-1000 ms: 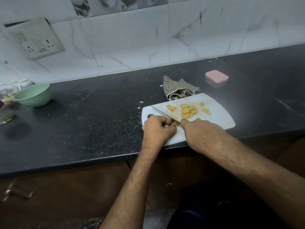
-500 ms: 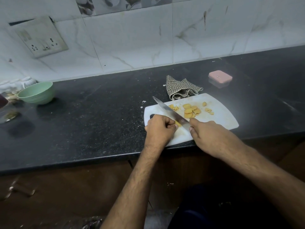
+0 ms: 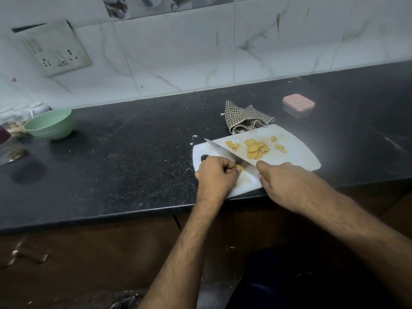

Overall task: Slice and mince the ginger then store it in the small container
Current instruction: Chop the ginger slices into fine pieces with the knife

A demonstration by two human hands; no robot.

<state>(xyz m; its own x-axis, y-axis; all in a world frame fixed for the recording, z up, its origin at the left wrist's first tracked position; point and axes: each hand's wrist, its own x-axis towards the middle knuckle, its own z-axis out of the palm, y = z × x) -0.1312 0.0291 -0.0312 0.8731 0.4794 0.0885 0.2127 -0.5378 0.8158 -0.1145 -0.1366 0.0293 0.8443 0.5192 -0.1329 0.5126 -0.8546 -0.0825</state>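
Ginger (image 3: 240, 167) is on the white cutting board (image 3: 296, 157) at the front edge of the dark counter (image 3: 111, 166), and I judge that the slicing step is in hand. The left hand (image 3: 217, 175) has its fingers curled around a small yellow piece, which shows only a little between the fingertips and the blade. The right hand (image 3: 287, 186) is closed around the handle of the knife (image 3: 227, 153); the handle itself is hidden, and the blade goes diagonally over the board, its point toward the far left. Farther on the board lies a pile of round slices (image 3: 256, 148), pale yellow with a darker edge and partly overlapping, some smaller cut bits (image 3: 233, 145) to their left, and a few loose pieces (image 3: 280, 147) to the right. The held piece looks very short, so the next cut calls for fingertips tucked well back from the edge. After this the slices must be gathered and minced finely. The small container (image 3: 298, 105) with a pink lid stands closed, well apart behind the board, near a checked cloth (image 3: 245, 118), so it must be opened before storing.
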